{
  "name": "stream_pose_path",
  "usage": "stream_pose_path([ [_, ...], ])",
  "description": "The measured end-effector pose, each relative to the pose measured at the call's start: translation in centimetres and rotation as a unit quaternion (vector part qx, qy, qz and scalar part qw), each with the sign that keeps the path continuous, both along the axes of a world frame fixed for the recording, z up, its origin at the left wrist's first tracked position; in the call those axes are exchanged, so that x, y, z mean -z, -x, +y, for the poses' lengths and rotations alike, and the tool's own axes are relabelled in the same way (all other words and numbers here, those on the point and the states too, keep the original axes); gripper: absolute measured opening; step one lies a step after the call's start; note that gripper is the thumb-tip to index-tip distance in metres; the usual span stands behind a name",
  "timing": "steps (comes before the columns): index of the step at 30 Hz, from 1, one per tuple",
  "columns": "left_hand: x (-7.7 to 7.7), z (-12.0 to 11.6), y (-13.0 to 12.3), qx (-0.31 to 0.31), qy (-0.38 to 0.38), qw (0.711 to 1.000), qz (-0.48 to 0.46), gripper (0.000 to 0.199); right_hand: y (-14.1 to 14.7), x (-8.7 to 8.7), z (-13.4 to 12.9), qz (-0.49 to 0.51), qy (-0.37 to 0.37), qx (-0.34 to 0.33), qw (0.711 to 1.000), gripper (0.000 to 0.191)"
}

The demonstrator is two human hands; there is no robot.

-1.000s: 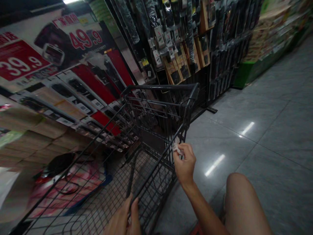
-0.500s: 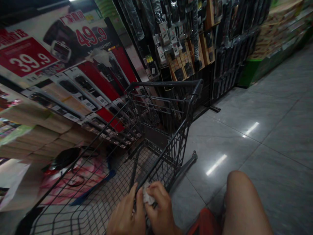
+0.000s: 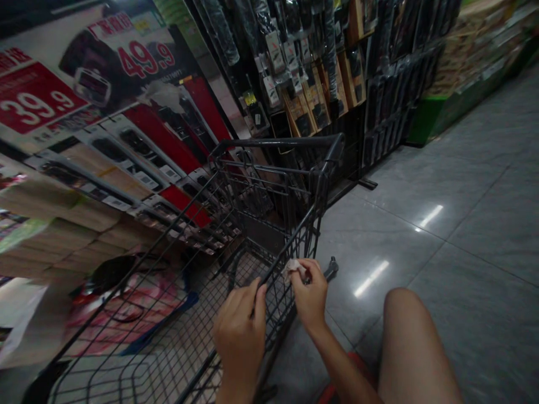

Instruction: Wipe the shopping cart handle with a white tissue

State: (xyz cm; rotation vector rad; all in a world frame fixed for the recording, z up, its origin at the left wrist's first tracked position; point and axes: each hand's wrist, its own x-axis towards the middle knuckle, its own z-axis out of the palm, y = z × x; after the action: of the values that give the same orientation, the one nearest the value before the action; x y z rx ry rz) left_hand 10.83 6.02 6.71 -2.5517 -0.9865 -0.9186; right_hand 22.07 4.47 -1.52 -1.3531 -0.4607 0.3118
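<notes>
A black wire shopping cart stands before me, its handle at the far end. My left hand is wrapped round the top rail of its near side. Farther along that rail, my right hand pinches a crumpled whitish tissue against or right beside the side wires; I cannot tell whether it touches them. Inside or seen through the basket, at the left, is a pink patterned bag with dark handles.
Racks of packaged belts under a price sign stand beyond the cart. Hanging packaged goods continue right, to a green-based display. Grey tiled floor lies at right. My bent knee is at the lower right.
My right hand has moved away from my left, up along the rail towards the cart's handle, with the tissue. My left hand has shifted slightly forward and right on the rail.
</notes>
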Motion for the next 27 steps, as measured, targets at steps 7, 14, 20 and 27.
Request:
stream_pose_path([
  [7, 0.2, 0.4, -0.3, -0.001, 0.0, 1.0, 0.0, 0.018, 1.6, 0.5, 0.6, 0.098, -0.019, -0.009, 0.995, 0.009],
  [14, 0.1, 0.1, -0.4, -0.017, -0.008, 1.0, -0.008, 0.02, 3.8, 0.5, -0.1, 0.074, -0.007, 0.012, 0.997, 0.003],
  [20, 0.4, -0.1, -0.2, -0.033, 0.013, 0.999, -0.013, 0.019, 5.6, 1.1, -1.2, 0.052, -0.005, -0.041, 0.998, 0.01],
  [27, 0.5, -0.1, -0.2, -0.027, -0.006, 0.999, -0.016, 0.019, 5.4, 4.3, -2.4, 0.012, 0.051, -0.109, 0.993, 0.012],
])
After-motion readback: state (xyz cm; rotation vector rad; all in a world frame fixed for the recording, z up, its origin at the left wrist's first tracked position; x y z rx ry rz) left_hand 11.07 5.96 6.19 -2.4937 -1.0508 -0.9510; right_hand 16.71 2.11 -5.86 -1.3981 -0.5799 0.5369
